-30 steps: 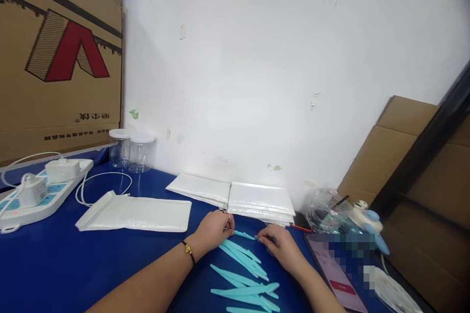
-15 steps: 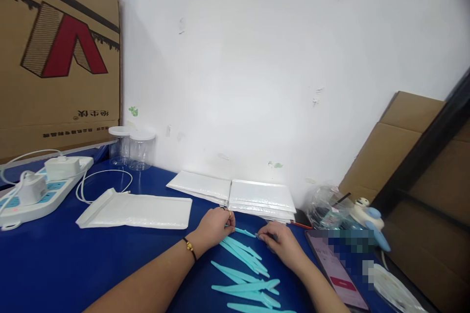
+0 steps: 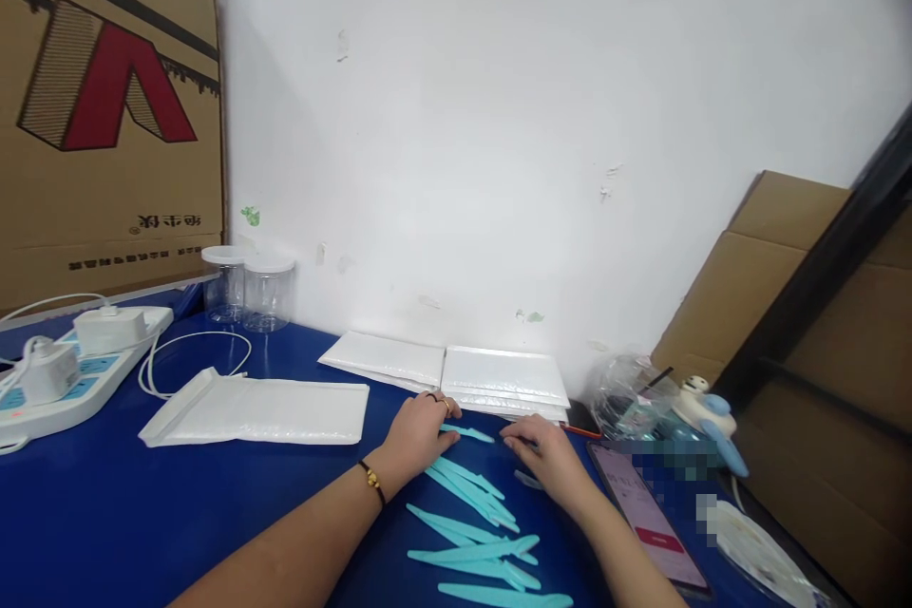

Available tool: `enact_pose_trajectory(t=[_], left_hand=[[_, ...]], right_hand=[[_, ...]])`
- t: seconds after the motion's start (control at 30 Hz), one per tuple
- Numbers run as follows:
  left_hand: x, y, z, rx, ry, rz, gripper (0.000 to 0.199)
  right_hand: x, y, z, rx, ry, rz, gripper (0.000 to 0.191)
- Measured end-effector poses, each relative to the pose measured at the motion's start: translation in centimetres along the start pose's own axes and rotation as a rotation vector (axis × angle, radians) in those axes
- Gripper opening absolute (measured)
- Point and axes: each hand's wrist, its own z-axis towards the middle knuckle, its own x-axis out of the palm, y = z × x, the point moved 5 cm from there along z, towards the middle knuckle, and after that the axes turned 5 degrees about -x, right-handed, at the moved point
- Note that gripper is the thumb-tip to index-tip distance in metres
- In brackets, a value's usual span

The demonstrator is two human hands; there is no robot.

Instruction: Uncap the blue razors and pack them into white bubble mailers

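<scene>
My left hand [image 3: 422,429] is closed around the near end of a slim turquoise eyebrow razor [image 3: 471,434], whose other end points right. To its right, my right hand [image 3: 540,448] hovers low over the blue table with fingers slightly apart and nothing visible in them. A small clear piece, perhaps a blade cap [image 3: 527,480], lies just below that hand. Several more turquoise eyebrow razors [image 3: 474,553] are spread in a loose column between my forearms, some overlapping.
White padded mailers [image 3: 503,375] lie in stacks against the wall, and another mailer [image 3: 285,410] lies at left. A power strip [image 3: 106,389], clear jars [image 3: 268,294] and a large carton [image 3: 114,114] stand left. At right are a phone [image 3: 648,518], a plush-like figure [image 3: 705,413] and a plastic bag [image 3: 627,394].
My right hand has drawn slightly away from the razor's tip, and the small clear piece now shows on the table beneath it. My left hand stays at the razor. The view has shifted slightly.
</scene>
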Motion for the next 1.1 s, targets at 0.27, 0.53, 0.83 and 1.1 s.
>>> enact_pose_trajectory(t=[0.27,0.53,0.83,1.1], left_hand=[[0.3,-1.2,-0.9,0.137,0.252,-0.093,0.009],[0.2,-0.6,-0.8,-0.1,0.314,-0.03,0.006],[0.6,1.3,-0.2,-0.036,0.172,-0.047,0.009],[0.0,0.9,-0.5,0.001,0.175,-0.047,0.008]], right_hand=[[-1.8,-0.6,-2.3,0.041,0.172,-0.056,0.002],[0.4,-0.7,-1.9,0.135,0.176,0.077,0.007],[1.0,-0.4,-1.4,0.1,0.07,0.097,0.015],[0.8,0.4,-1.4,0.096,0.069,0.11,0.01]])
